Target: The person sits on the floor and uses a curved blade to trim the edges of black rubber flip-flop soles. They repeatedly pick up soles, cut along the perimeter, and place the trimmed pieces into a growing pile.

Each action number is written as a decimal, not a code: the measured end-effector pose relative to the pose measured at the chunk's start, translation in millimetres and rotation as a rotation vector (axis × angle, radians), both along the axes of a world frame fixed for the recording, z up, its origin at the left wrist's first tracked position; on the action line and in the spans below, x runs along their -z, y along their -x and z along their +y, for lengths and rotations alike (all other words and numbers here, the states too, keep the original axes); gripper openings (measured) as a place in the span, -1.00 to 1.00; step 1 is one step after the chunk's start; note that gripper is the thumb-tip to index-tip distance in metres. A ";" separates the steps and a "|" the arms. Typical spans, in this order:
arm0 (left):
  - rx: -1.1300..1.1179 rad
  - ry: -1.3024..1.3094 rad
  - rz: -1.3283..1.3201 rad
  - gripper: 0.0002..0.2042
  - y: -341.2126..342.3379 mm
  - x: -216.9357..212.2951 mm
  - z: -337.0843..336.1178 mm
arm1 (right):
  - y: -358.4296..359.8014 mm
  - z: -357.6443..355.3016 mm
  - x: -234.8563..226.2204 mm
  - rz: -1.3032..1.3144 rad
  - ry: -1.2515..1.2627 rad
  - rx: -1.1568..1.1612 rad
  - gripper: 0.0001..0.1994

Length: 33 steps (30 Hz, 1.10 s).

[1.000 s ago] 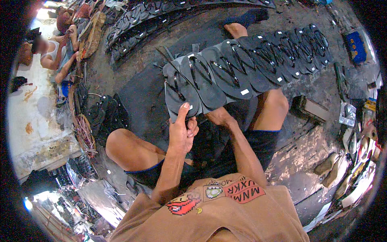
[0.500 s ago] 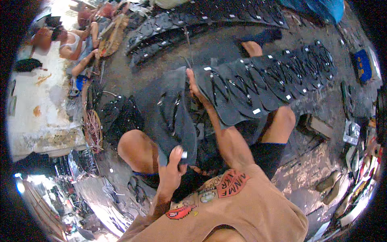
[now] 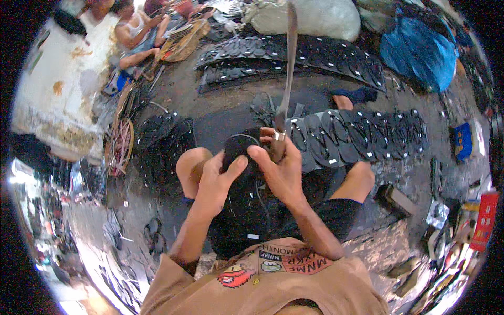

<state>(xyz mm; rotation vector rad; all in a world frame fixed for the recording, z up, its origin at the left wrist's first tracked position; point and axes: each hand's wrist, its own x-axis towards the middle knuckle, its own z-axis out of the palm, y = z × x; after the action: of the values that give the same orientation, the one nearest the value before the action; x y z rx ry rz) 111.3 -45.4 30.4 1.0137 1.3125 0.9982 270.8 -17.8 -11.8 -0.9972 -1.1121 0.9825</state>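
Observation:
Between my knees a black flip-flop (image 3: 242, 149) is held up, its rounded end tilted toward the top. My left hand (image 3: 218, 176) is closed round its left side, thumb pressed on the face. In my right hand (image 3: 283, 170) is the handle of a knife (image 3: 288, 79), whose long blade points up and away. The right thumb also touches the flip-flop's right edge. A thin pale line curves along the flip-flop's rim. Just right of the knife lies a dark row of joined flip-flops (image 3: 362, 136) with straps and small white tags.
More rows of black flip-flops (image 3: 247, 50) lie farther off, before a pale sack (image 3: 310, 18) and a blue bag (image 3: 420, 50). A person (image 3: 139, 34) sits at the far left near a wicker tray (image 3: 184, 41). At right are a block (image 3: 396, 199) and a blue item (image 3: 463, 142).
My hands have come together on one flip-flop; before, the left held a dark sheet piece with straps and the right was at the row's left edge. The knife blade now stands plainly upright.

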 end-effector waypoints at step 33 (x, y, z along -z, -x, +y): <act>0.382 0.327 0.048 -0.54 21.4 -16.6 -1.0 | -40.3 89.0 -30.7 -0.919 0.083 -1.059 -0.55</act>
<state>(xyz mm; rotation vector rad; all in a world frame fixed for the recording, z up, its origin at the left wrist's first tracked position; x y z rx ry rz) 89.9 -46.4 47.1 0.9891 1.2127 0.4562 311.1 71.2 18.9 -0.9177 -2.5316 1.4234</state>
